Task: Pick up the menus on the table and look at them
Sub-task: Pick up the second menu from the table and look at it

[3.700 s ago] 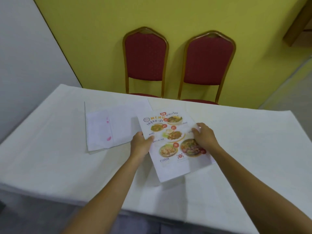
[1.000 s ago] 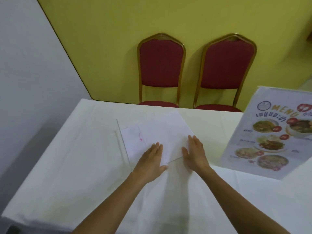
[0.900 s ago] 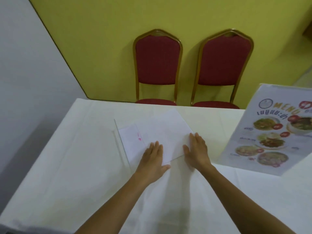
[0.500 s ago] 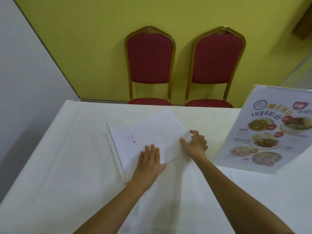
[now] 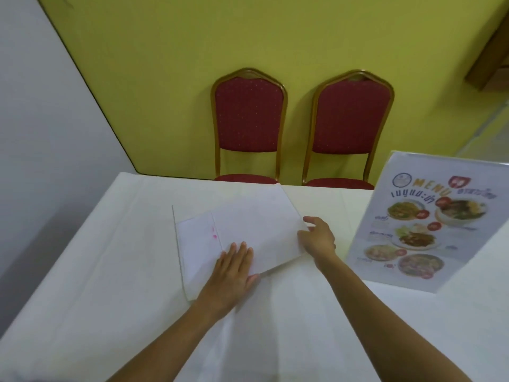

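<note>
Two white menu sheets lie face down and overlapping on the white tablecloth point(image 5: 91, 271). The lower sheet point(image 5: 197, 252) shows pink marks bleeding through. My left hand point(image 5: 234, 268) rests flat, fingers together, on the near edge of the upper sheet point(image 5: 256, 221). My right hand point(image 5: 316, 238) curls its fingers around that sheet's right edge, which is slightly raised. A colourful menu point(image 5: 429, 224) with food photos stands propped at the right, untouched.
Two red padded chairs point(image 5: 249, 119) point(image 5: 348, 117) with gold frames stand against the yellow wall behind the table's far edge. A grey wall runs along the left side. The tablecloth reaches the near and left edges.
My right hand has slid from lying flat on the upper sheet to gripping its right edge, lifting it a little. My left hand stayed flat. Before that, both hands held the colourful menu.
</note>
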Demonstrator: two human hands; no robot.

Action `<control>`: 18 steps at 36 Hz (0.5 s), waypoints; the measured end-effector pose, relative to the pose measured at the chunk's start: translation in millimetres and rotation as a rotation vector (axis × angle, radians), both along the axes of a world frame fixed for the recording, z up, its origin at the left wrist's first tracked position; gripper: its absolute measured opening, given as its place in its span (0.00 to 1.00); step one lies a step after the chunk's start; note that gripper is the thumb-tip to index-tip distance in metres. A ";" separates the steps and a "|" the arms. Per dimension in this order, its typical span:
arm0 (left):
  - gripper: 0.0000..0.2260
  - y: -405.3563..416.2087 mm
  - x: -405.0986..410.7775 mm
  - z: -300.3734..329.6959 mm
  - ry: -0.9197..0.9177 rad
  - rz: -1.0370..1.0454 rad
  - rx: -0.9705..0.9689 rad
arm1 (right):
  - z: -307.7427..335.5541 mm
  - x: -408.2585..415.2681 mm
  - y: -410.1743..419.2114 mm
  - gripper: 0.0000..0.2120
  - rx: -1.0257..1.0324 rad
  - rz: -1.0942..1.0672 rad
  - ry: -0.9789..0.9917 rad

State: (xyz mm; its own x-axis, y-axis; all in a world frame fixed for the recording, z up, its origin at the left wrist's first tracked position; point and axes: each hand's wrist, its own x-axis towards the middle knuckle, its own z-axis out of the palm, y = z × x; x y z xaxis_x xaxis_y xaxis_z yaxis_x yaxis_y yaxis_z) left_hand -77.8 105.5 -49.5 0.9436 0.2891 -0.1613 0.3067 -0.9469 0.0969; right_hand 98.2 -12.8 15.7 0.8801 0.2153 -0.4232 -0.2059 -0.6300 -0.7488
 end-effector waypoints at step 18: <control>0.32 -10.9 2.6 54.7 -0.717 0.346 -0.098 | 104.6 -63.8 20.1 0.15 0.512 0.198 -0.390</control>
